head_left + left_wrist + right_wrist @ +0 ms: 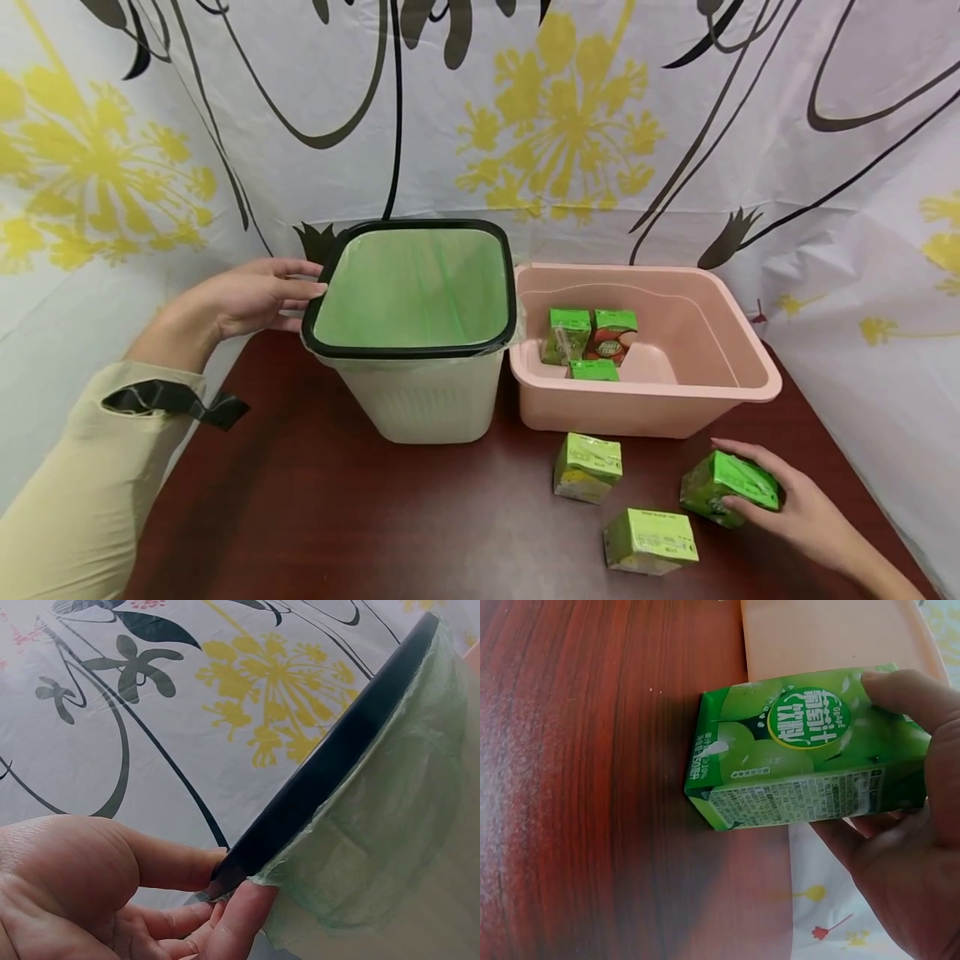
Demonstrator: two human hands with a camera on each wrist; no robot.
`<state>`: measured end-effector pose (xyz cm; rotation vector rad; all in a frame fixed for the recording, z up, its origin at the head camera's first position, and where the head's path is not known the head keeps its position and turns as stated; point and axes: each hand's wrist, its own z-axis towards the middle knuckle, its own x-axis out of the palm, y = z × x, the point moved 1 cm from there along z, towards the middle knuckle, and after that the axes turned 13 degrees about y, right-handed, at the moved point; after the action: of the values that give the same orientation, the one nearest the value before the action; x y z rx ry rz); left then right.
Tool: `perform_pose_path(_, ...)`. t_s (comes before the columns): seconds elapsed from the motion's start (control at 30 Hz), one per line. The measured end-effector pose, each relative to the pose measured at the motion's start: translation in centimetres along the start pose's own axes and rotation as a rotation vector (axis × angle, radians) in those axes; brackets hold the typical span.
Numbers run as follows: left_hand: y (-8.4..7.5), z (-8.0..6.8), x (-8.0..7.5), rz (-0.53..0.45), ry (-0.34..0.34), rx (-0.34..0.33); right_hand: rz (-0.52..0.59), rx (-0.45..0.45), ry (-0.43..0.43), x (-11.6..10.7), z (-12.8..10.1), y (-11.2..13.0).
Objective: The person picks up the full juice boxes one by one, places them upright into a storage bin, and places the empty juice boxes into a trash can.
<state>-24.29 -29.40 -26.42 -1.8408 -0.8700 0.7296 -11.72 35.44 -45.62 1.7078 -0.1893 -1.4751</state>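
Observation:
At the left, a trash bin (420, 400) with a black rim ring (408, 350) and a thin green liner bag (375, 840) stands on the table. My left hand (262, 296) pinches the left side of the rim, thumb on the black ring and fingers below it. My right hand (787, 508) grips a green grape juice box (787, 742) between thumb and fingers at the table's right side. Two lighter green juice boxes, one nearer the bin (588, 467) and a front juice box (651, 542), stand to its left.
A pink plastic tub (645, 408) stands right of the bin, close beside it. Inside are a green juice box (564, 337), a red-and-green juice box (613, 333) and another green-topped box (594, 371). A flower-patterned white sheet (450, 125) hangs behind the dark red table (360, 517).

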Motion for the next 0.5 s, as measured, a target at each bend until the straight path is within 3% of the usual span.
perform_pose_path(0.17,0.1,0.0,0.2,-0.004,-0.003,0.004,-0.02,0.032,-0.006,0.1,-0.3,-0.3)
perform_pose_path(0.5,0.0,0.0,0.1,-0.013,0.001,0.006,-0.072,-0.031,-0.03,-1.8,0.3,2.0)
